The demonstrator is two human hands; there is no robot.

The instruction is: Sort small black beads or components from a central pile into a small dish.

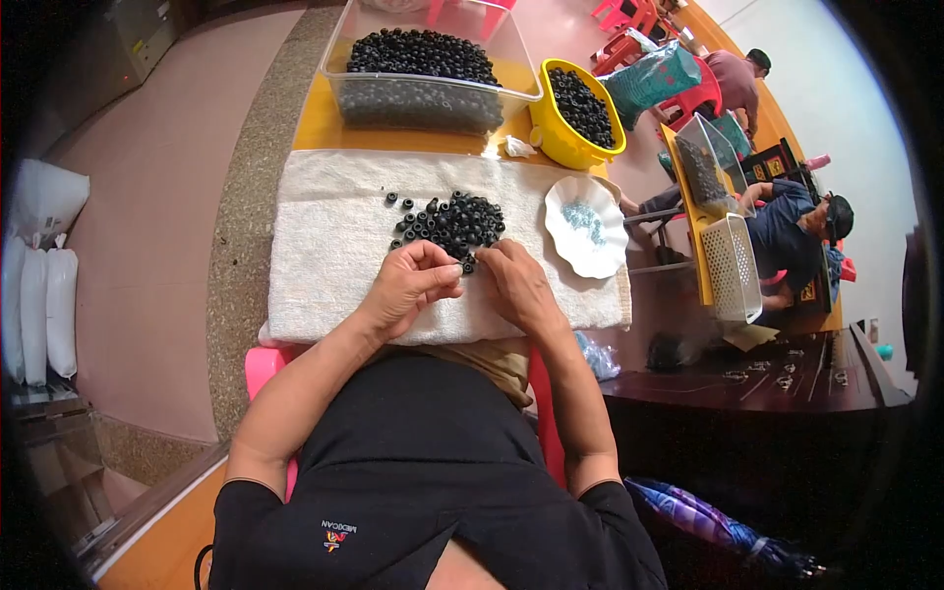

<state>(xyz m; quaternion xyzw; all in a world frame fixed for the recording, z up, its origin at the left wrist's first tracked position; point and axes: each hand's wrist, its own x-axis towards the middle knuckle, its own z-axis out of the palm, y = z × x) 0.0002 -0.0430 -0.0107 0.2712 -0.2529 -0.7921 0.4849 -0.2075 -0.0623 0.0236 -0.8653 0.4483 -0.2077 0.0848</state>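
Note:
Small round black parts with holes, like rings or beads, lie in a loose pile (457, 218) on a white towel (329, 236). My left hand (418, 280) is closed at the pile's near edge, thumb and forefinger pressed together. Whatever sits between those fingertips is too small to name. One black part (467, 267) shows right beside them. Across from it, my right hand (516, 285) has its fingers curled and pinched by the pile's near right side, and their tips are partly hidden. To the right, a white scalloped dish (615, 236) holds small pale blue-green pieces (584, 222).
Beyond the towel stand a clear plastic bin (334, 61) and a yellow tub (544, 123), both with many black parts. Crumpled white tissue (518, 147) lies between them. At right are a white perforated basket (733, 270), co-workers (792, 231) at a table, and a folded umbrella (703, 516).

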